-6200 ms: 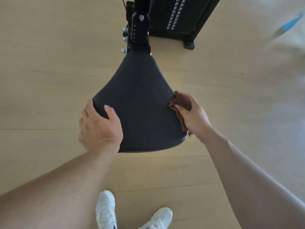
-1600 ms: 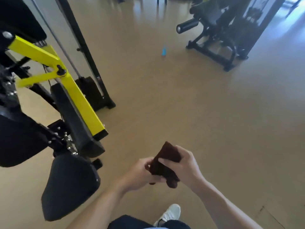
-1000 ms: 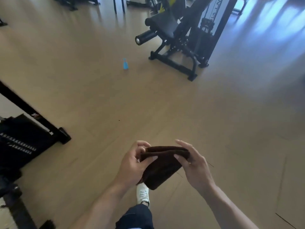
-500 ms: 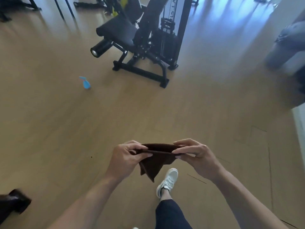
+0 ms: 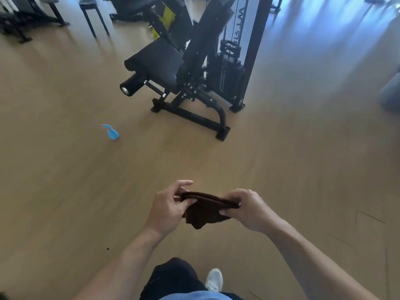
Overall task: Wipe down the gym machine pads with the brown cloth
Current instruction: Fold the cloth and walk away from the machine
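The brown cloth (image 5: 205, 211) is folded and stretched between both hands in front of my waist, over bare floor. My left hand (image 5: 168, 206) pinches its left end and my right hand (image 5: 251, 210) pinches its right end. Ahead stands a black gym machine with a flat seat pad (image 5: 161, 61) and a roller pad (image 5: 133, 84) at its front, well beyond arm's reach.
A blue spray bottle (image 5: 112, 132) stands on the wooden floor left of the machine. The machine's weight stack (image 5: 229, 76) and base frame (image 5: 194, 118) are behind the pads. A stool (image 5: 93, 16) and other equipment sit far back. My white shoe (image 5: 214, 280) is below.
I left the first seat pad and yellow machine, turned toward the black machine, which now looks closer. Both hands took the cloth and folded it between them.
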The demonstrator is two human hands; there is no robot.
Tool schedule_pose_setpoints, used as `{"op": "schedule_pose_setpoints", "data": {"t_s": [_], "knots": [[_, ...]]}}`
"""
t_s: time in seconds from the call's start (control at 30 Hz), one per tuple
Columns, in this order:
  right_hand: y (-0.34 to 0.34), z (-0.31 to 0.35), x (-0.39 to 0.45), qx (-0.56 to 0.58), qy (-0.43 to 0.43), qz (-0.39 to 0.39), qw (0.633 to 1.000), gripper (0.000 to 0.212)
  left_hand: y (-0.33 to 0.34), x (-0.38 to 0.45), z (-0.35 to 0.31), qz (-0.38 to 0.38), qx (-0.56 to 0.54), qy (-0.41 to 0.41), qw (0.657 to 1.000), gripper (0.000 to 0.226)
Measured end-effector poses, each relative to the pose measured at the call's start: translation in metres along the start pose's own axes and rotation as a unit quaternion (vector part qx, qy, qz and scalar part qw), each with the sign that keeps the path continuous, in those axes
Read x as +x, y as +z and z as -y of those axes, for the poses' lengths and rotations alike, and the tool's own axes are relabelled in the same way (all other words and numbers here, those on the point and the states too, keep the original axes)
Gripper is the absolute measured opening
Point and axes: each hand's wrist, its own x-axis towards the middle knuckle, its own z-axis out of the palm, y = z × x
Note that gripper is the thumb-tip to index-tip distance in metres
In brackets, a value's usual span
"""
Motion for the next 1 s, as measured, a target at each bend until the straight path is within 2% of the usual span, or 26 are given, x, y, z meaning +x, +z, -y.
{"op": "schedule_pose_setpoints", "data": {"t_s": [0.1,0.23,0.4,0.47,0.53,0.6,0.67,0.73,0.93,1.0], "knots": [[-0.028,0.001,0.055,-0.047,-0.039,0.024,0.998,0.014,0.008,0.068,-0.001,0.014,0.007,0.002,1.000,0.027],[-0.063,0.000,0.136,-0.129,-0.131,0.070,0.980,0.022,0.005,0.168,0.001,0.159,0.011,0.020,0.987,0.031],[-0.098,0.015,0.229,-0.137,-0.175,0.016,0.975,0.027,0.011,0.282,-0.014,0.272,-0.061,0.054,0.959,0.018],[-0.115,0.021,0.258,-0.087,-0.165,-0.007,0.982,0.026,0.014,0.321,-0.025,0.261,-0.113,0.049,0.957,0.020],[-0.132,0.025,0.283,-0.008,-0.157,-0.037,0.987,0.021,0.014,0.358,-0.039,0.217,-0.135,0.020,0.967,0.039],[-0.147,0.027,0.307,0.067,-0.139,-0.075,0.985,0.019,0.016,0.391,-0.049,0.219,-0.169,-0.030,0.961,0.061],[-0.161,0.027,0.334,0.102,-0.113,-0.081,0.985,0.036,0.022,0.421,-0.057,0.261,-0.224,-0.076,0.936,0.076],[-0.177,0.021,0.365,0.081,-0.105,-0.063,0.989,0.055,0.033,0.452,-0.060,0.279,-0.243,-0.093,0.924,0.085],[-0.249,-0.003,0.471,0.025,-0.050,-0.048,0.997,0.032,0.075,0.564,-0.059,0.251,-0.299,-0.139,0.910,0.093],[-0.277,-0.010,0.508,0.088,-0.045,-0.035,0.995,0.027,0.097,0.595,-0.057,0.272,-0.245,-0.140,0.920,0.074]]}}
